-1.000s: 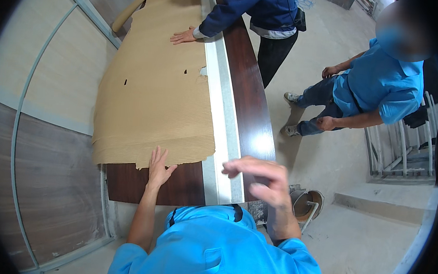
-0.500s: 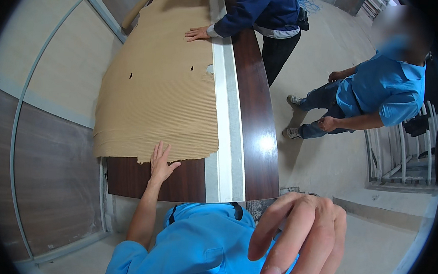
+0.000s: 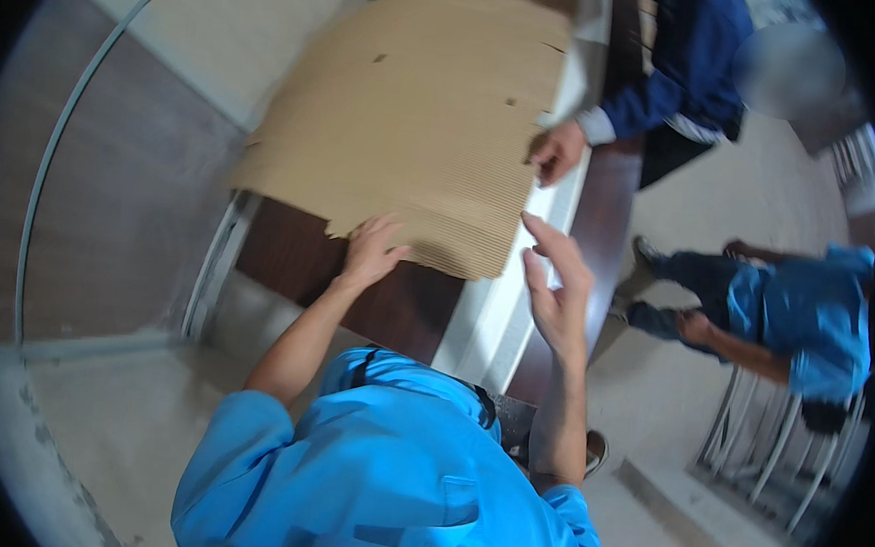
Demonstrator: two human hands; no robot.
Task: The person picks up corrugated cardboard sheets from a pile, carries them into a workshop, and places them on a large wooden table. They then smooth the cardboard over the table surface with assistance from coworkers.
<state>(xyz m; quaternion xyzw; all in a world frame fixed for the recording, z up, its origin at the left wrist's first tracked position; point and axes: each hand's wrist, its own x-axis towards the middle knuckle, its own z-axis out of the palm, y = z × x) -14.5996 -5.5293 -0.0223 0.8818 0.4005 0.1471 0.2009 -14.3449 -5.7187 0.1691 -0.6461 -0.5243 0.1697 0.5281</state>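
Observation:
A large sheet of brown corrugated cardboard [image 3: 395, 141], torn along its near edge and pierced by small holes, lies over a dark wood-grain panel [image 3: 395, 311]. My left hand [image 3: 371, 252] rests on the sheet's near edge, fingers laid over it and thumb apart. Just off the sheet's near right corner is my right hand [image 3: 561, 293], thumb and fingers spread with nothing between them. It hovers over or beside a long white and grey strip [image 3: 495, 317] that runs along the panel; contact cannot be made out. Farther up, a co-worker's hand [image 3: 557, 152] is at the sheet's right edge.
That co-worker, in a dark blue jacket [image 3: 696, 59], leans in from the far right. Another person in a light blue shirt [image 3: 806, 316] stands at the right, near a white metal rack [image 3: 773, 444]. A framed partition wall [image 3: 123, 174] runs along the left.
My right hand has come down from close before the camera to the sheet's near right corner. The co-worker's hand has moved nearer along the edge. My view has turned and blurred.

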